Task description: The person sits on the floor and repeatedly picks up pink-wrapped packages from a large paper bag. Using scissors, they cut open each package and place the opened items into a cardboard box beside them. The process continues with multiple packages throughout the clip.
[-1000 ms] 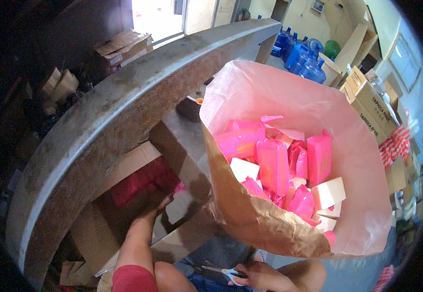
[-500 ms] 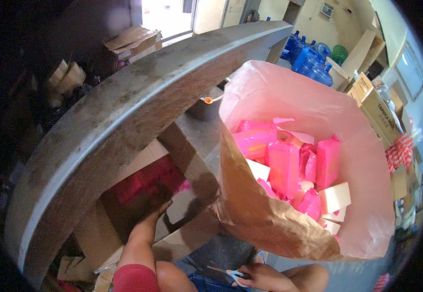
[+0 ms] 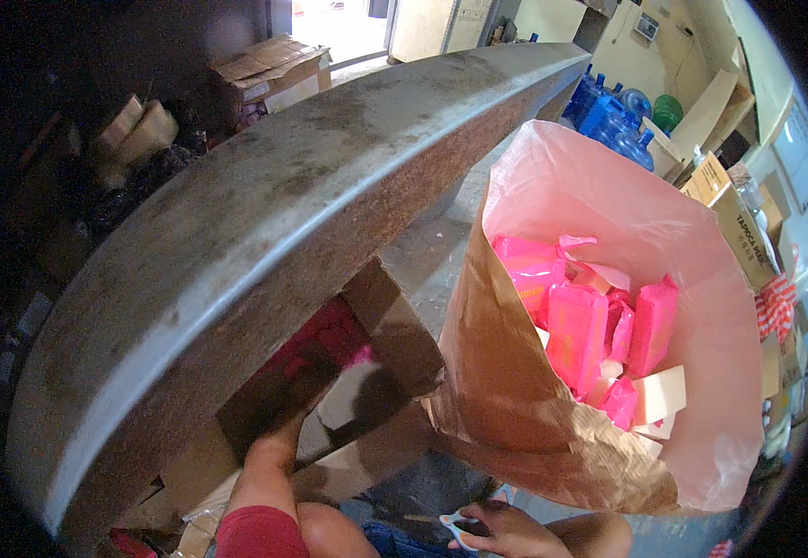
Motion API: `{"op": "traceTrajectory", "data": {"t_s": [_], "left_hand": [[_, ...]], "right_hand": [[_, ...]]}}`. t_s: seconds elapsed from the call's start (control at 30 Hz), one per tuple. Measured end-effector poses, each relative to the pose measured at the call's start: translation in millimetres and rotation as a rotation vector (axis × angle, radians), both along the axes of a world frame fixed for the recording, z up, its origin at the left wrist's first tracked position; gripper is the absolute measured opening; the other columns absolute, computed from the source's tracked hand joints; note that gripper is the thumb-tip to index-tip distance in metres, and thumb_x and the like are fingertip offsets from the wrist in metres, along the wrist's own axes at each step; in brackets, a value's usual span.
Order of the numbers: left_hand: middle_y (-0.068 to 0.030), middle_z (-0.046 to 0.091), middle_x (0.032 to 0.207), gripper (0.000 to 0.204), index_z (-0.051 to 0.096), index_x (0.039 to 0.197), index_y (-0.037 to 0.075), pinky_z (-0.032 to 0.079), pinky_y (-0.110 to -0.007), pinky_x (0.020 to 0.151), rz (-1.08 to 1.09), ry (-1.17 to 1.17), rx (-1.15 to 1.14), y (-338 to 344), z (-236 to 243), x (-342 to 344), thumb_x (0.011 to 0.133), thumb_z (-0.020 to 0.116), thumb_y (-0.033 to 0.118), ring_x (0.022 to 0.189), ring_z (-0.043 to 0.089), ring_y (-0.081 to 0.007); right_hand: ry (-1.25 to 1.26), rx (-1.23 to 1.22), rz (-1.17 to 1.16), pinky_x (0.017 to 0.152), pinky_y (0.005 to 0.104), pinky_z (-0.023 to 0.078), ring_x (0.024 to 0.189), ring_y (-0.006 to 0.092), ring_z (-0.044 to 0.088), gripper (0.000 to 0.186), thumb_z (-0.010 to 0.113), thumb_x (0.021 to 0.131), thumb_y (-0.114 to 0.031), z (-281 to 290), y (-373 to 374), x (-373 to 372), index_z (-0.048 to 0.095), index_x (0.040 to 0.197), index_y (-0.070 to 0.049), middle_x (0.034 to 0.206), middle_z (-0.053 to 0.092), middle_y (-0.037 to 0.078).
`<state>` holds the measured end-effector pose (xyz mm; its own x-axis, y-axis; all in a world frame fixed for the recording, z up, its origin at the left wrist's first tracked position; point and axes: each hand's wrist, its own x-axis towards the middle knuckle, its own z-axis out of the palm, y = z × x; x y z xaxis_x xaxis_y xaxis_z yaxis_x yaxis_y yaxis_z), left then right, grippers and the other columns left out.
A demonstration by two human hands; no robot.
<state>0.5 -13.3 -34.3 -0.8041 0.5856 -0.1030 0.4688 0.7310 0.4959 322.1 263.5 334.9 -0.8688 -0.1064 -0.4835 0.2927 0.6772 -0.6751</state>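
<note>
My left hand (image 3: pixel 294 415) reaches down into an open cardboard box (image 3: pixel 394 321), part of which sits under a worn metal table (image 3: pixel 236 214). Dark pink packets (image 3: pixel 325 333) lie in the box, and shadow hides my fingers there. Low in the picture, my right hand (image 3: pixel 508 532) is closed on scissors (image 3: pixel 460 532) with pale blue handles, their blades pointing left. A large paper sack (image 3: pixel 483 372) with a pale lining stands open to the right. Several bright pink wrapped packets (image 3: pixel 577 337) and cream-coloured blocks (image 3: pixel 660 395) are inside it.
The table's thick edge curves above the box and my left arm. Blue water jugs (image 3: pixel 613 121) stand at the back right, with cardboard cartons (image 3: pixel 734 219) along the right side. Behind the table is another carton (image 3: pixel 273 74); an open doorway (image 3: pixel 343 28) lies beyond.
The view has shifted, so the sack and box sit further right in the picture. My left hand is still in the box, deeper in shadow. The scissors stay in my right hand.
</note>
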Motion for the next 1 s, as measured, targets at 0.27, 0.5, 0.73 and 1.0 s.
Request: {"op": "traceTrajectory", "data": {"t_s": [0.27, 0.5, 0.73, 1.0], "left_hand": [[-0.0065, 0.06, 0.108, 0.042, 0.053, 0.112, 0.008, 0.048, -0.033, 0.084, 0.586, -0.557, 0.96, -24, 143, 25, 0.076, 0.075, 0.004, 0.103, 0.057, -0.0173], [-0.0111, 0.054, 0.123, 0.054, 0.049, 0.11, 0.007, 0.051, -0.038, 0.094, 0.027, -0.668, 1.245, -50, 414, 172, 0.068, 0.081, -0.006, 0.113, 0.056, -0.0207], [-0.0161, 0.046, 0.138, 0.066, 0.046, 0.121, 0.005, 0.046, -0.042, 0.102, -0.32, -0.721, 1.106, -29, 486, 273, 0.067, 0.082, -0.006, 0.129, 0.047, -0.0271], [-0.005, 0.058, 0.111, 0.044, 0.054, 0.116, 0.006, 0.051, -0.031, 0.087, 0.123, -0.695, 1.367, 23, 440, 288, 0.079, 0.077, 0.009, 0.101, 0.059, -0.0159]], "right_hand": [[0.182, -0.354, -0.264, 0.087, 0.0372, 0.048, 0.099, 0.0268, 0.061, 0.046, 0.07, 0.086, -0.032, 24, -20, 24, 0.055, 0.119, -0.004, 0.107, 0.064, 0.013], [0.046, -0.901, -0.431, 0.089, 0.0359, 0.049, 0.105, 0.0192, 0.059, 0.049, 0.072, 0.086, -0.019, 33, -47, 27, 0.044, 0.124, -0.008, 0.121, 0.053, 0.007], [0.223, -1.351, -0.498, 0.084, 0.0349, 0.052, 0.1, 0.0192, 0.061, 0.042, 0.072, 0.084, -0.011, 65, -79, 42, 0.048, 0.118, -0.008, 0.114, 0.056, 0.007], [0.768, -1.025, -0.699, 0.084, 0.028, 0.051, 0.092, 0.0143, 0.058, 0.046, 0.075, 0.076, 0.007, 70, -67, 53, 0.048, 0.112, -0.003, 0.103, 0.056, 0.005]]}}
